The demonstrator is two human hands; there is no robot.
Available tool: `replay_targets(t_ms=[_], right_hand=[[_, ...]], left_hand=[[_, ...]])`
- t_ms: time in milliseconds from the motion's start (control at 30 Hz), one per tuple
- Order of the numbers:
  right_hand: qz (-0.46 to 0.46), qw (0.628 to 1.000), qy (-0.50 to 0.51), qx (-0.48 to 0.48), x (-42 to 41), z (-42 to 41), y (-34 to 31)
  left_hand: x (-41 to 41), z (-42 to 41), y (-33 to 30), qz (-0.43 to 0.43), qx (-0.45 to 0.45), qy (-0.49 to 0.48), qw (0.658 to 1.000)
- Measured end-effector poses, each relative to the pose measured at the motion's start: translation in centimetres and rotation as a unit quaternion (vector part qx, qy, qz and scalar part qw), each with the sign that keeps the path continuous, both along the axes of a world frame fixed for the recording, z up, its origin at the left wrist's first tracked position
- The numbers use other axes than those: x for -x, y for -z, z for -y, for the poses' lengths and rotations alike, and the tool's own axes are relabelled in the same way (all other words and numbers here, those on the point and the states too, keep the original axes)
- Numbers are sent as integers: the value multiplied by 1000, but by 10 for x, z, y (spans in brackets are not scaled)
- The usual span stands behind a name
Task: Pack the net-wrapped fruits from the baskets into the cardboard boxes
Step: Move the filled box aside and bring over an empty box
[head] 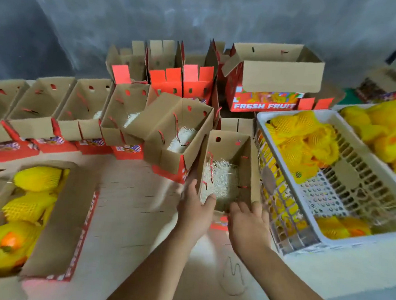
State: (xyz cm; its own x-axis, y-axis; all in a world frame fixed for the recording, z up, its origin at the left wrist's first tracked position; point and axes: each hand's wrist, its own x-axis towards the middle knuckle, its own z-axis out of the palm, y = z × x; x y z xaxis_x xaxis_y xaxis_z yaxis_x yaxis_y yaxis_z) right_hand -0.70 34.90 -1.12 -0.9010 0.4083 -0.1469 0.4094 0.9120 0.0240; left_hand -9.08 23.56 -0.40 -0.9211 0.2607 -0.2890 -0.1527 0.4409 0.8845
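- Gripping the near-left corner of an open brown cardboard box with a red printed outside [227,152], the left hand [194,210] has its thumb hooked over the rim into the box and its fingers laid along the outer left wall.
- The right hand [248,220] meets the near-right corner of the same box with its fingers bent over the near edge; whether they clasp the wall or only press on it cannot be told.
- Inside that box lies a bed of pale shredded paper [221,177], with no fruit on it.
- Just beside the box on its right stands a white slotted plastic basket [303,241], holding fruits wrapped in yellow foam net [298,142] piled at its far end and a couple more at its near corner.
- A second basket of yellow net-wrapped fruits [381,134] sits further right, partly cut off by the picture's edge.
- At the near left, well apart from the hands, a long open cardboard box marked FRESH FRUIT [74,223] holds a row of the netted fruits, one showing orange skin.
- A row of open boxes [61,107] runs across the left, and more are stacked behind by the grey wall [108,14].
- All of it rests on flattened cardboard sheets [130,203] covering the floor.
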Motion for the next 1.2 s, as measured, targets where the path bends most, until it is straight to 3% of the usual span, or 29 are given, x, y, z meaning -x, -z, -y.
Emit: replay_targets(t_ms=[67, 133, 200, 267, 300, 367, 433, 633, 733, 833, 933, 1033, 1100, 1167, 1200], right_hand=[[-77, 988, -123, 58, -19, 24, -1], [-120, 935, -241, 229, -37, 39, -6], [-176, 890, -273, 321, -40, 24, -12], [-237, 904, -224, 278, -28, -9, -16], [-218, 927, -183, 242, -17, -29, -17], [-87, 970, -114, 197, 2, -65, -18], [29, 969, -87, 229, 13, -83, -8], [-33, 975, -60, 209, -7, -68, 15], [26, 982, -60, 179, -8, -59, 8], [204, 946, -35, 250, 12, -54, -7], [214, 880, -26, 424, 34, -41, -11], [73, 856, 27, 512, 43, -44, -12], [11, 868, 133, 478, 43, -64, -6], [138, 891, 194, 386, 32, -75, -2], [189, 875, 218, 388, 28, -76, 1]], left_hand=[[-4, 7, 0, -7, 89, -8, 996], [-5, 33, 3, -70, 188, 14, 980], [0, 64, 3, -85, 171, 40, 981], [5, 84, 1, -90, 192, 69, 975], [8, 88, 3, -111, 226, 78, 965], [15, 87, 7, -164, 292, 67, 940], [20, 83, 12, -202, 302, 37, 931], [17, 93, 14, -188, 310, 68, 930], [19, 103, 11, -164, 419, 164, 878], [29, 101, 5, -156, 484, 260, 821], [35, 94, 0, -187, 480, 335, 789], [35, 98, 2, -170, 375, 345, 843], [33, 106, 6, -187, 331, 323, 867], [34, 114, 8, -189, 322, 297, 879], [36, 119, 8, -165, 320, 281, 890]])
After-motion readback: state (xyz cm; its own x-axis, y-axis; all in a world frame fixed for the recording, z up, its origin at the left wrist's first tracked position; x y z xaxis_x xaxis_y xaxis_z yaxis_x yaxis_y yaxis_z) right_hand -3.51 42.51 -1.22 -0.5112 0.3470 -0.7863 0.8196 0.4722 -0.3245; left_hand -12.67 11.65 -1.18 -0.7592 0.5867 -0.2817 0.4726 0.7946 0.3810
